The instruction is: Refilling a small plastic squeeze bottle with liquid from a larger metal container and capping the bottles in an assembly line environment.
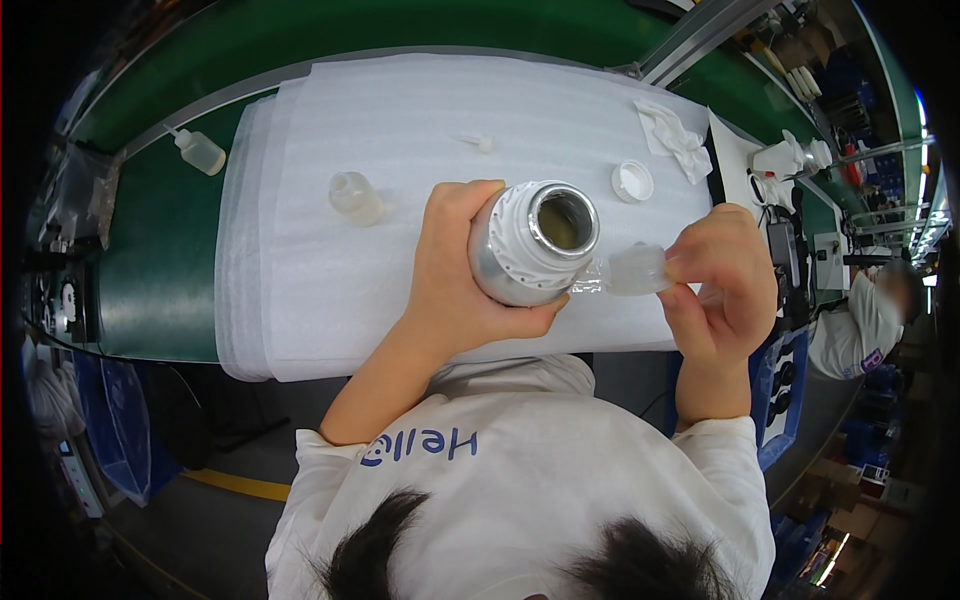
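My left hand [450,275] is wrapped round a silver metal bottle [500,265] above the white sheet. The bottle has a white collar at its neck [515,222], and its uncapped mouth shows a dark, yellowish inside. To the right of the bottle, my right hand [728,285] pinches a translucent plastic stopper [636,270] between thumb and fingers. The stopper's left end lies close to the bottle; whether they touch, I cannot tell. A round white cap [632,181] rests on the sheet beyond the stopper.
White sheets [300,300] cover the green bench. A small squeeze bottle [355,199] without a nozzle stands left, and a loose nozzle [480,143] lies farther back. Another squeeze bottle [200,152] is at the far left. Crumpled tissue [676,140] lies back right. A person [865,320] sits beyond.
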